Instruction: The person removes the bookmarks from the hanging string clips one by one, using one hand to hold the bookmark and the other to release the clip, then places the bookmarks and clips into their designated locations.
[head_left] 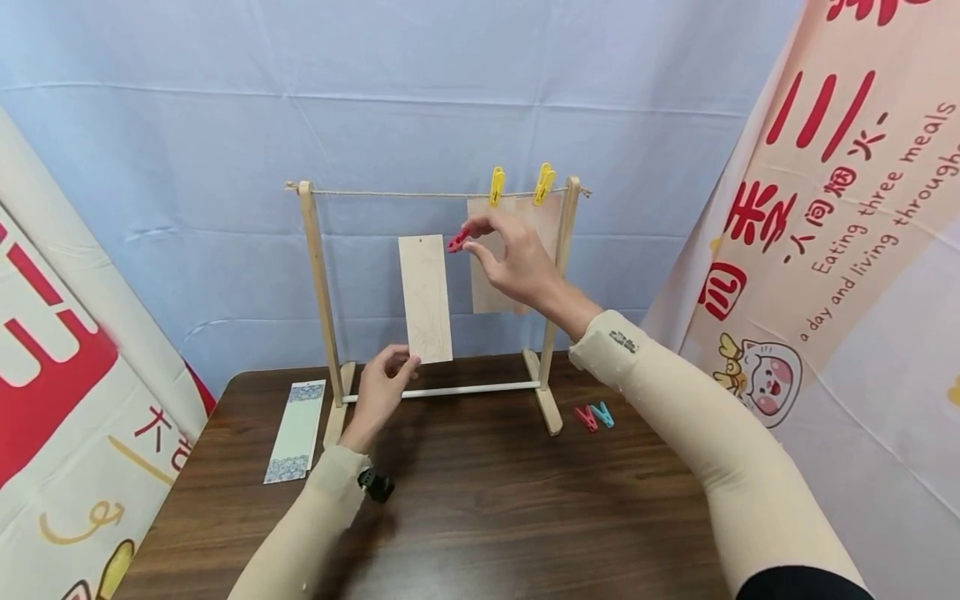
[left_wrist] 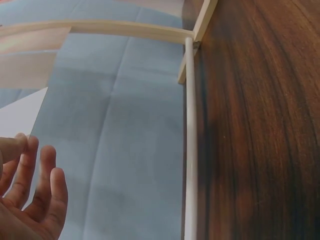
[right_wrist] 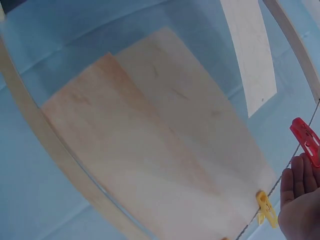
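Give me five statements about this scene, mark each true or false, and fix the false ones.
1. The right grip holds a red clothespin. True.
2. The left grip holds the pale card by its top edge. False: it holds it near the bottom.
3. Two yellow clothespins sit on the rope. True.
4. The blue clothespin is clipped to the rope. False: it lies on the table.
5. The patterned card lies on the table. True.
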